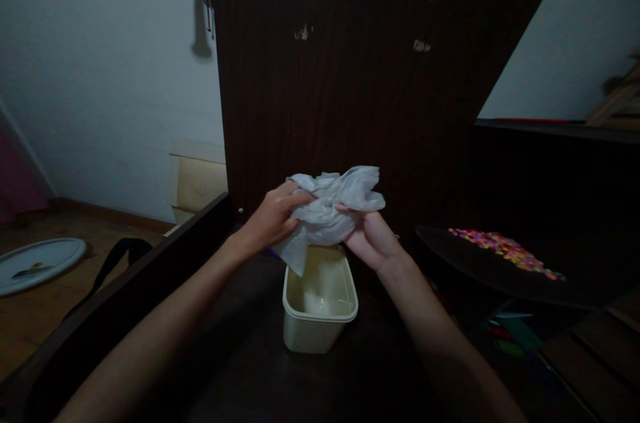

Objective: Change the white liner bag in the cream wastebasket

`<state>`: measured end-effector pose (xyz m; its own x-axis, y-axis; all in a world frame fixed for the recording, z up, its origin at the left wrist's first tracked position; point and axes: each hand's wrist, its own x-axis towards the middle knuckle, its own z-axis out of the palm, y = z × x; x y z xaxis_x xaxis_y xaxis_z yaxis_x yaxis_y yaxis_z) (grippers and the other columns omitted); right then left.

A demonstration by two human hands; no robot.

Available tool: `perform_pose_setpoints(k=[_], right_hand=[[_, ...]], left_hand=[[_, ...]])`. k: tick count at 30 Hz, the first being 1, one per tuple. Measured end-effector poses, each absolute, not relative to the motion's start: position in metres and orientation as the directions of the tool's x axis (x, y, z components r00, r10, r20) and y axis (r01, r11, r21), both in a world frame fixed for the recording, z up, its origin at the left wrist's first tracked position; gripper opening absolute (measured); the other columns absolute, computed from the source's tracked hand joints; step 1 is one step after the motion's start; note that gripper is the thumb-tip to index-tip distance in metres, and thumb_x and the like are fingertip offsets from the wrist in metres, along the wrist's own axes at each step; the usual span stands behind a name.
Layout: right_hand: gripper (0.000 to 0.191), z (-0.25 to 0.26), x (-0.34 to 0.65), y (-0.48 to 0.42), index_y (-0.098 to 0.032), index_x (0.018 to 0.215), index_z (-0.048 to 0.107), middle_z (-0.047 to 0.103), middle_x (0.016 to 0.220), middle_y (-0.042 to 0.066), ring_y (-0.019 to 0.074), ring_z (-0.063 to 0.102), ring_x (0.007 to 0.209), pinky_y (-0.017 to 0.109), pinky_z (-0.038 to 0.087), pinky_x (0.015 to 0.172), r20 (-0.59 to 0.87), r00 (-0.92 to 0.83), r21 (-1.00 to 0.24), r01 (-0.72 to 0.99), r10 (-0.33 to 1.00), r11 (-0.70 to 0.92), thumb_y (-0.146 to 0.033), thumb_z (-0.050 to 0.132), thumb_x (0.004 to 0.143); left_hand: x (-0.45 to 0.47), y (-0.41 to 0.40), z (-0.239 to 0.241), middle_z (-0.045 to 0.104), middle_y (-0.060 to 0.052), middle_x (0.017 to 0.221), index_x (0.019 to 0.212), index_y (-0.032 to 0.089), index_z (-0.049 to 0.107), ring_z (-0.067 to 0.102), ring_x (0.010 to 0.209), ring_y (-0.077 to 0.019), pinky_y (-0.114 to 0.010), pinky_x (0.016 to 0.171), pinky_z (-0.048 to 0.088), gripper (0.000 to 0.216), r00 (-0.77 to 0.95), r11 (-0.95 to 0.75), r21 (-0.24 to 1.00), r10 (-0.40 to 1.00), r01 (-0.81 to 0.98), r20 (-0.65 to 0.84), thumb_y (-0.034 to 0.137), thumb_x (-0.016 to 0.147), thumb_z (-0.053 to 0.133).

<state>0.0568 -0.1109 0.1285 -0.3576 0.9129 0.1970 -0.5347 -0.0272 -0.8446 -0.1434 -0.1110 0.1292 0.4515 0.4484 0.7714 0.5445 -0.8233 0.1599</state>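
Observation:
A crumpled white plastic bag [325, 216] is bunched between my two hands, above the far end of a cream plastic container [320, 333]. My left hand [280, 210] grips the bag from its left side, fingers closed on the film. On the other side my right hand [369, 233] holds the bag with the thumb pressed on top; its other fingers are partly hidden under the film. One corner of the bag hangs down over the container's left rim. The container stands upright on the dark surface, and its visible inside holds nothing.
A dark wooden panel [350, 90] rises behind the container. At the right, a dark shelf [440, 250] carries a strip of small colourful pieces [505, 251]. A low dark board [150, 290] runs along the left. A white oval lid-like object [65, 250] lies on the floor.

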Motion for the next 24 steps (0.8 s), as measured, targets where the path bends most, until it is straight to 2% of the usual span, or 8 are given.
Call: perform_pose_setpoints(k=[2,5,7,9,13,16,19,24], right_hand=[[0.019,0.124,0.065,-0.109,-0.023,0.082,0.069,0.076,0.087,0.0,0.0222,0.07,0.092,0.041,0.054,0.099,0.152,-0.286,-0.84,-0.541,0.946,-0.029,-0.013,0.069,0.067],[0.013,0.117,0.081,-0.104,-0.022,0.081,0.069,0.077,0.091,0.004,0.0225,0.07,0.093,0.043,0.054,0.097,0.069,-0.216,-0.845,-0.531,0.974,-0.057,-0.015,0.066,0.07],[0.013,0.113,0.093,-0.102,-0.021,0.083,0.07,0.077,0.095,0.007,0.0244,0.07,0.099,0.044,0.053,0.098,0.037,-0.204,-0.854,-0.514,0.978,-0.075,-0.016,0.065,0.072],[0.013,0.109,0.104,-0.101,-0.021,0.083,0.07,0.077,0.097,0.007,0.0249,0.07,0.101,0.044,0.052,0.099,0.021,-0.19,-0.862,-0.501,0.981,-0.078,-0.016,0.065,0.073],[0.011,0.099,0.119,-0.101,-0.022,0.081,0.072,0.078,0.095,0.006,0.0249,0.07,0.101,0.043,0.052,0.097,0.012,-0.148,-0.866,-0.497,0.989,-0.064,-0.017,0.066,0.073],[0.01,0.089,0.129,-0.102,-0.022,0.081,0.072,0.078,0.097,0.006,0.0252,0.07,0.102,0.043,0.052,0.098,0.01,-0.147,-0.866,-0.496,0.989,-0.065,-0.018,0.067,0.073],[0.01,0.079,0.14,-0.102,-0.022,0.08,0.073,0.078,0.097,0.006,0.0255,0.07,0.102,0.044,0.051,0.097,0.01,-0.138,-0.871,-0.488,0.99,-0.059,-0.02,0.069,0.072],[0.01,0.06,0.16,-0.1,-0.024,0.079,0.073,0.078,0.096,0.005,0.0256,0.071,0.098,0.043,0.053,0.093,-0.023,-0.087,-0.881,-0.47,0.996,-0.061,-0.021,0.071,0.07]], left_hand=[[-0.161,-0.106,0.133,0.067,-0.007,0.087,0.079,0.017,0.067,0.063,0.086,-0.0229,-0.034,0.081,0.051,0.024,0.328,-0.728,0.147,0.469,0.67,0.82,0.009,0.071,0.045],[-0.191,-0.096,0.132,0.065,-0.008,0.076,0.07,0.019,0.062,0.061,0.079,-0.0244,-0.035,0.078,0.05,0.02,0.189,-0.474,0.15,0.593,0.867,0.783,0.019,0.078,0.044],[-0.208,-0.087,0.122,0.068,-0.01,0.078,0.072,0.019,0.065,0.064,0.085,-0.0282,-0.037,0.081,0.051,0.024,0.066,-0.231,0.158,0.735,0.96,0.675,0.029,0.084,0.048],[-0.223,-0.079,0.104,0.07,-0.016,0.081,0.074,0.015,0.069,0.066,0.091,-0.0327,-0.038,0.083,0.051,0.029,-0.041,-0.017,0.115,0.876,0.993,0.48,0.034,0.086,0.05],[-0.24,-0.066,0.052,0.07,-0.021,0.085,0.077,0.011,0.072,0.068,0.092,-0.036,-0.04,0.081,0.052,0.021,-0.059,0.019,0.112,0.927,0.994,0.369,0.016,0.08,0.052],[-0.247,-0.06,0.016,0.071,-0.019,0.094,0.087,0.012,0.073,0.066,0.103,-0.0332,-0.037,0.085,0.052,0.026,-0.012,-0.032,0.127,0.944,0.991,0.33,0.008,0.08,0.048],[-0.251,-0.053,-0.009,0.071,-0.019,0.101,0.097,0.011,0.072,0.068,0.097,-0.0287,-0.034,0.083,0.052,0.033,0.002,-0.055,0.163,0.951,0.985,0.309,0.007,0.082,0.043],[-0.259,-0.041,-0.022,0.074,-0.016,0.091,0.085,0.013,0.073,0.071,0.086,-0.0286,-0.034,0.078,0.052,0.032,0.021,-0.087,0.239,0.964,0.967,0.266,0.019,0.087,0.042]])
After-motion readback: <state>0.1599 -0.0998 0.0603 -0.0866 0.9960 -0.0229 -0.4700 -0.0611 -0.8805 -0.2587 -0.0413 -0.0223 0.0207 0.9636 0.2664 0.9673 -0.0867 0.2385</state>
